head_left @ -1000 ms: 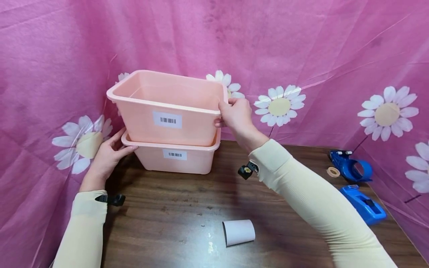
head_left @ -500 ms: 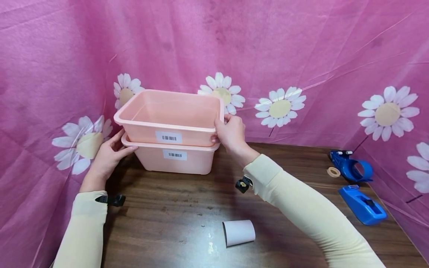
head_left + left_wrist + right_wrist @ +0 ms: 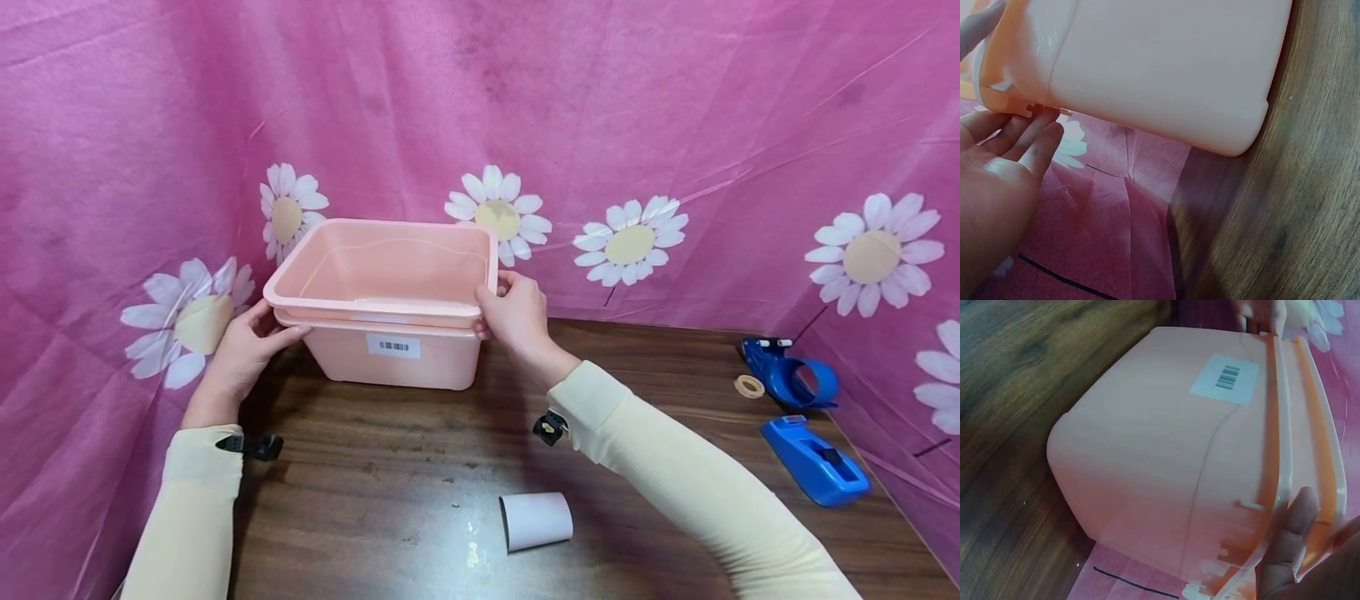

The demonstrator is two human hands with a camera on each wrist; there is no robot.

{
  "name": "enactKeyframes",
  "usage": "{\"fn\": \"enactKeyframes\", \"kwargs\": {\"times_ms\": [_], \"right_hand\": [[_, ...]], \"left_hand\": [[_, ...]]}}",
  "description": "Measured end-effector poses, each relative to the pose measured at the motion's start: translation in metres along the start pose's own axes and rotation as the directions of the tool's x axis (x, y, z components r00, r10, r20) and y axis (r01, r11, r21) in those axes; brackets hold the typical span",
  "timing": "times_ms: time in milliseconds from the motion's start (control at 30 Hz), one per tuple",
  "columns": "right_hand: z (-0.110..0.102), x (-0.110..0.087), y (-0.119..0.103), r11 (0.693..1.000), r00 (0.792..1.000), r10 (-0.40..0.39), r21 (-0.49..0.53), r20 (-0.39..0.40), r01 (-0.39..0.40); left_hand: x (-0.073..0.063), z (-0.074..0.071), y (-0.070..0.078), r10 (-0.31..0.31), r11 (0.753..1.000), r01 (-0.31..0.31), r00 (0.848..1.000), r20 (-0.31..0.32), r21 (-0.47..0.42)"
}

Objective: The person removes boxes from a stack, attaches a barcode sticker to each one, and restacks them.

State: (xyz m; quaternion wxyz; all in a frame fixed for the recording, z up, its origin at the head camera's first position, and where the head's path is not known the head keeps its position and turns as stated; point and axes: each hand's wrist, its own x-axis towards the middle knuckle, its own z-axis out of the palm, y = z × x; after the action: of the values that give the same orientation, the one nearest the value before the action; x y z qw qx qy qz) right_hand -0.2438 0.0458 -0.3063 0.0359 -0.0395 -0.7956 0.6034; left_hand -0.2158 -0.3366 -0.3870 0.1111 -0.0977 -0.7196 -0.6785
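Two pink plastic bins are nested at the back left of the table. The upper bin point(image 3: 390, 262) sits deep in the lower bin point(image 3: 345, 357), its rim just above the other's, and its label is mostly hidden. A barcode label point(image 3: 393, 346) shows on the lower bin's front. My left hand point(image 3: 238, 354) grips the lower bin's rim at its left end, thumb in front and fingers around the side. At the right end, my right hand point(image 3: 516, 315) holds the upper bin's rim with the thumb over its edge. In the right wrist view the two rims point(image 3: 1284, 425) run close together.
On the wooden table point(image 3: 360, 483) a white paper tube point(image 3: 536, 521) lies near the front. At the right are a blue tape dispenser point(image 3: 813, 462), a dark blue tape dispenser point(image 3: 787, 371) and a small tan ring point(image 3: 748, 386). Pink flowered cloth point(image 3: 637, 100) stands behind.
The upper bin has gone down into the lower one, covering its own label almost fully. My right hand has moved down with it. My left hand has stayed at the lower rim.
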Motion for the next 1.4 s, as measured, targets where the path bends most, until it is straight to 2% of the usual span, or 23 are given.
{"fn": "enactKeyframes", "kwargs": {"times_ms": [400,733,1033,1400], "right_hand": [[-0.0002,-0.0029,0.0034,0.999,1.0,0.001,0.051,0.027,-0.002],[0.0008,-0.0037,0.0056,0.998,1.0,0.01,0.056,0.027,-0.012],[0.0015,-0.0047,0.0064,0.997,0.999,0.013,0.07,0.033,-0.015],[-0.0034,-0.0064,0.0046,0.995,0.997,0.023,0.097,0.07,-0.03]], "left_hand": [[-0.0003,-0.0034,-0.0012,-0.011,1.0,0.011,1.0,-0.007,-0.018],[-0.0006,-0.0051,-0.0027,-0.021,1.0,0.021,1.0,-0.014,-0.002],[0.0007,-0.0058,-0.0038,-0.011,1.0,0.011,1.0,-0.009,-0.025],[0.0009,-0.0037,-0.0026,-0.018,1.0,0.018,1.0,-0.004,0.01]]}}
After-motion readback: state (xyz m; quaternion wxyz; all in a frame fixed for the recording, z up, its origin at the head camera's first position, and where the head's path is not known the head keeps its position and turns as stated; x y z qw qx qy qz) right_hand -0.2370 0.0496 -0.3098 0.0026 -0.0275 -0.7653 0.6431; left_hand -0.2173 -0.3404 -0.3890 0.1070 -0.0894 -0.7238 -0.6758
